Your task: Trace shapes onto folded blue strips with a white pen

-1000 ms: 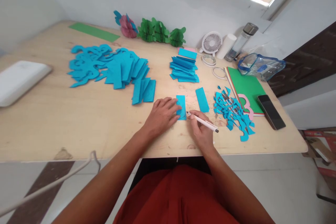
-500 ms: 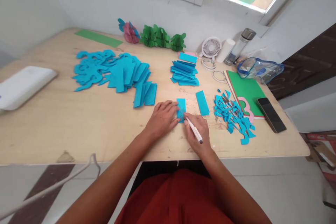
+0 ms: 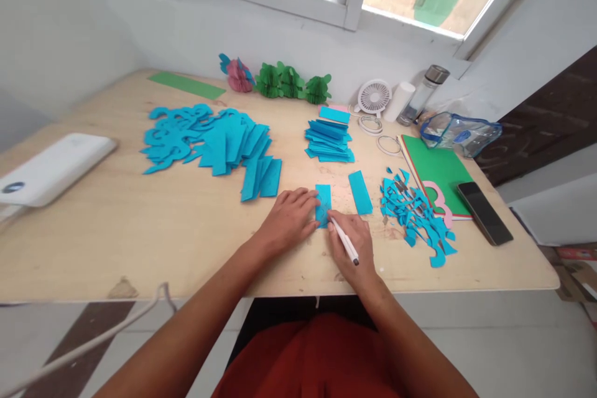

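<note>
1. Card, blue and oblong, is lying on the table just right of the frame's centre, slightly below mid-height. Faint marks are showing on its lower part.
2. Being thin, it is probably weighing next to nothing and bending readily, with a hard pinch risking a crease. Its exact material is not showing clearly. Such lightness is likely leaving it prone to sliding or turning on the wood, so flat pressure is suiting it better than a squeeze; for lifting, a long edge or a corner is offering the gentlest hold.
3. Left hand is resting over the card's left side, fingers extended, apparently steadying it and clasping nothing.
4. Right hand is gripping the pen low on its white barrel, the dark end pointing toward the lower right. The tip is hiding by the fingers at the card's right edge, so contact is staying uncertain. The pen is probably handling as light, stiff and smooth, best held close to the tip.
5. To the right, a blue strip is lying near the right hand, with scraps spreading beyond it.
6. Above the card, a stack of blue pieces is sitting; left of centre, cutouts are heaping up.
7. Farther out, a phone is lying at the right and a fan is standing at the upper right.
</note>
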Motion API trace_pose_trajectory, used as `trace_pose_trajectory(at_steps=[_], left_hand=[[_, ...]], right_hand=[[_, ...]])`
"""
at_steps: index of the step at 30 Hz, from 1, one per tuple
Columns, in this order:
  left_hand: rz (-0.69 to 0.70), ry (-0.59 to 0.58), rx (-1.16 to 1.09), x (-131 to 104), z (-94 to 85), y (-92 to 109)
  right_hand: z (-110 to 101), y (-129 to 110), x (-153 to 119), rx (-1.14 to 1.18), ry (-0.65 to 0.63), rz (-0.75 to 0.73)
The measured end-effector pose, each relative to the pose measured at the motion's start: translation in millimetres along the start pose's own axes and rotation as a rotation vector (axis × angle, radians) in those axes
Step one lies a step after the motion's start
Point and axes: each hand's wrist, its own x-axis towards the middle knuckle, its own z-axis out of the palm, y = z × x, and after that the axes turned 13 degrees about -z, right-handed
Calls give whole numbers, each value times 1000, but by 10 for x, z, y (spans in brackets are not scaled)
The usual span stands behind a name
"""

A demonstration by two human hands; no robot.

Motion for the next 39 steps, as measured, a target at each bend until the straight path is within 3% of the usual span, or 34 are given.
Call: trace_pose_trajectory(at_steps=[9,16,25,29,39], left_hand=[[106,34,-59,17,-39,-111],[103,71,-101,2,12,-145],[104,84,-127,7,15,-155],[105,84,-126,5,10,-151],[91,70,-159,12,29,-161]], right_hand=[[-5,16,2,-1,-14,-4],[-22,-5,10,25,-41,39],[-36,34,120,345,110,287],[29,92,234,481,110,356],[121,118,315,438,85,367]])
